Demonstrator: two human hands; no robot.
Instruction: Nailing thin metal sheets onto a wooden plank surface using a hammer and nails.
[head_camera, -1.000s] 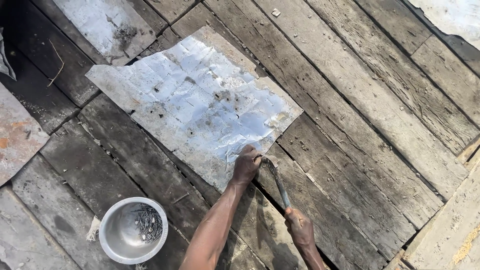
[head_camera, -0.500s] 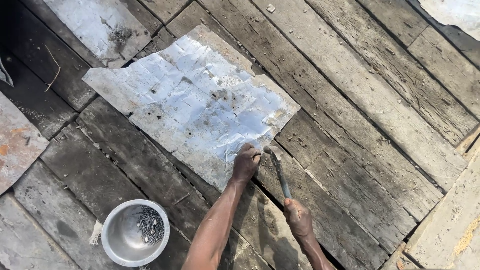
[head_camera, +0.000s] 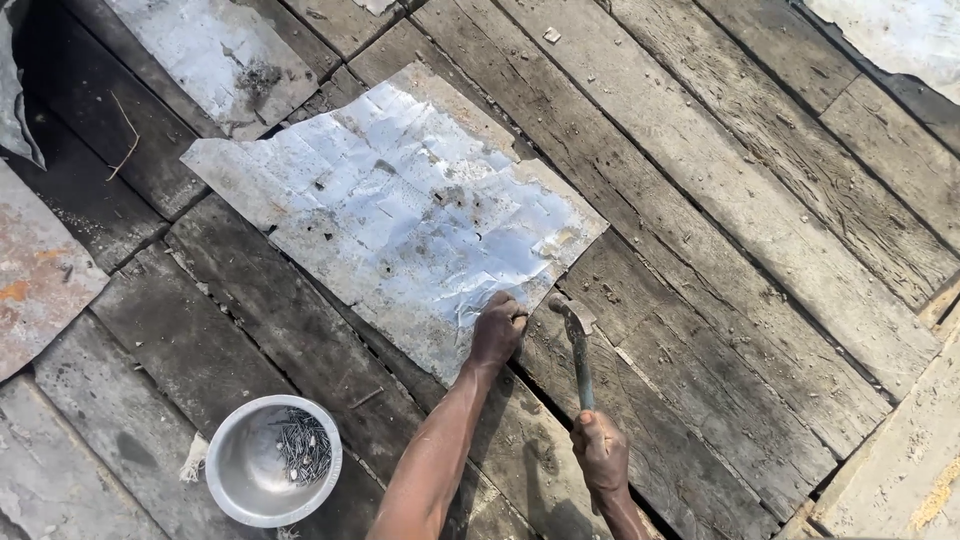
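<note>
Crumpled, nail-holed silvery metal sheet (head_camera: 400, 210)

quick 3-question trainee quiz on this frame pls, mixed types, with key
1. True or false: the right hand grips a hammer by its handle.
2. Multiple choice: the left hand rests on A) the metal bowl, B) the near edge of the crumpled metal sheet, C) the hammer head.
3. Fill in: the metal bowl on the wooden planks holds a small heap of ____.

Key: 1 true; 2 B; 3 nails.
</note>
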